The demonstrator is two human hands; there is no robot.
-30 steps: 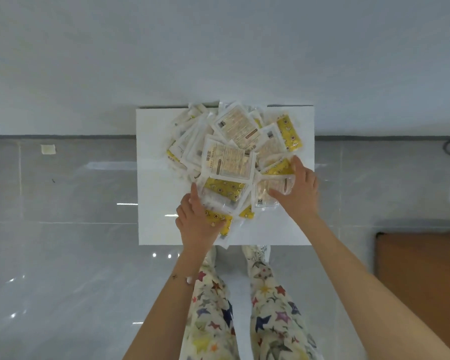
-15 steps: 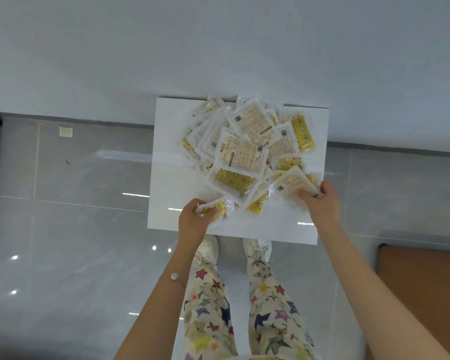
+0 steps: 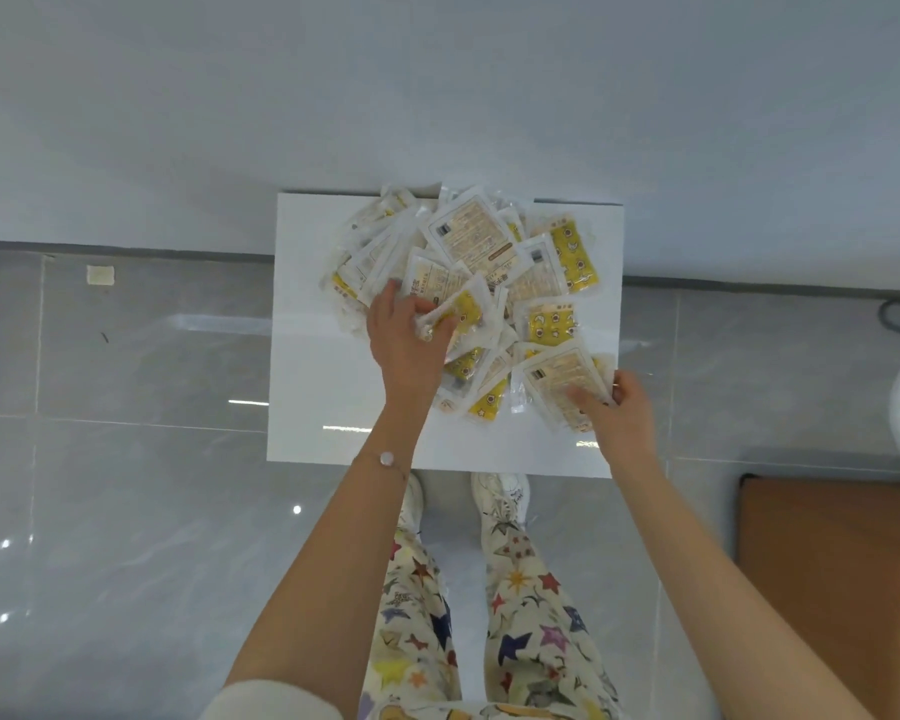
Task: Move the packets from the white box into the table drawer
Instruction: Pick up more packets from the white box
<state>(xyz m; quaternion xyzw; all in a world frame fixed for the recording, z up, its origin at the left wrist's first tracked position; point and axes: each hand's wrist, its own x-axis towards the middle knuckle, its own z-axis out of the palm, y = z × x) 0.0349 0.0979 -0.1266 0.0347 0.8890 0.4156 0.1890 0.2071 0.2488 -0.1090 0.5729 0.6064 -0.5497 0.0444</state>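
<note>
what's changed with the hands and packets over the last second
The left hand, a yellow packet in its grip, moved from the near edge of the white tabletop forward onto the pile. The right hand, resting on the pile a second ago, took hold of a beige packet and drew it right. The pile stayed put.

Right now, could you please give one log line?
left hand: holds yellow packet; right hand: holds beige packet; pile: on white surface

One white tabletop (image 3: 333, 407), two hands (image 3: 406, 345) (image 3: 624, 418), two shoes (image 3: 502, 493) (image 3: 414, 504), packets (image 3: 476, 236) too heaped to count
</note>
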